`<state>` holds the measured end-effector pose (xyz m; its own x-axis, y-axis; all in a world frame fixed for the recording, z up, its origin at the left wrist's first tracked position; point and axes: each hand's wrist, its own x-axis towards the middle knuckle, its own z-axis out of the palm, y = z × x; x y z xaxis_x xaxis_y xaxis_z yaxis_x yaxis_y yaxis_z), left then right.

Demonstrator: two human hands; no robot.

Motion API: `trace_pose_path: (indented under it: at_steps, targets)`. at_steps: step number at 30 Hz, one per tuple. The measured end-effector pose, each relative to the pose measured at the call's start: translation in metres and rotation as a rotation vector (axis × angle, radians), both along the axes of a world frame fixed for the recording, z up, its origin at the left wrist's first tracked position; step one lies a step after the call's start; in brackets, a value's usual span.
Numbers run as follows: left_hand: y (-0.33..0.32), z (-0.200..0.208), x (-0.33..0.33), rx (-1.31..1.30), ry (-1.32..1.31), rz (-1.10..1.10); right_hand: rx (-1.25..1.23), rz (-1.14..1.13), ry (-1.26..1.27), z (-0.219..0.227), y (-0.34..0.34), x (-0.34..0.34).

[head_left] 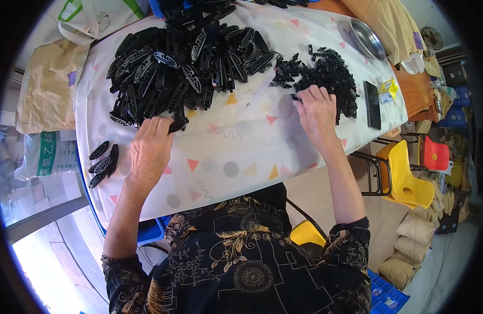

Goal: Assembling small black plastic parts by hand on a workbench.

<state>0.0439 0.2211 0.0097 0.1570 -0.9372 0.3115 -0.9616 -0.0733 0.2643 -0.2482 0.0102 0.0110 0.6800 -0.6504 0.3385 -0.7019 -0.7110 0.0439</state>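
A big heap of long black plastic parts (163, 68) with ribbed, curved bodies covers the back left of the table. At its near edge my left hand (151, 149) has its fingers closed on one black plastic part (177, 123). Toward the right lies a pile of small black plastic clips (330, 73). My right hand (319, 112) reaches to the near left side of that pile with fingers bent together; what they hold, if anything, is hidden. Several black parts (104, 165) lie apart from the heap, left of my left hand.
A patterned white cloth (231, 157) covers the table. On its right side are a black phone (372, 104), a small yellow box (389, 90) and a metal dish (367, 39). Brown paper sacks (50, 86) stand at the left. Yellow chairs (406, 175) stand at the right.
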Motion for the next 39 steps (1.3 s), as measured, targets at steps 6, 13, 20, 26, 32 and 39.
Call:
trace_pose_path:
  at_steps: [6, 13, 20, 26, 32, 39]
  targets:
    - [-0.008, 0.005, -0.025, -0.003, 0.512, 0.101, 0.997, 0.012, -1.092, 0.000, 0.009, 0.000]
    - [-0.038, 0.026, -0.077, 0.237, 1.654, 0.009, 1.848, 0.198, -1.600, -0.002, 0.031, -0.005]
    - [-0.049, 0.019, -0.101, 0.295, 1.707, -0.087, 1.845, 0.131, -1.511, 0.002, 0.043, -0.006]
    - [-0.052, 0.016, -0.110, 0.286, 1.640, -0.067, 1.655, -0.002, -1.318, 0.008, 0.064, 0.007]
    - [-0.048, 0.002, -0.111, 0.126, 1.511, -0.017, 1.441, 0.035, -1.313, 0.001, 0.093, 0.033]
    - [-0.037, 0.003, -0.104, 0.064, 1.337, 0.013, 1.502, 0.053, -1.374, 0.000, 0.110, 0.056]
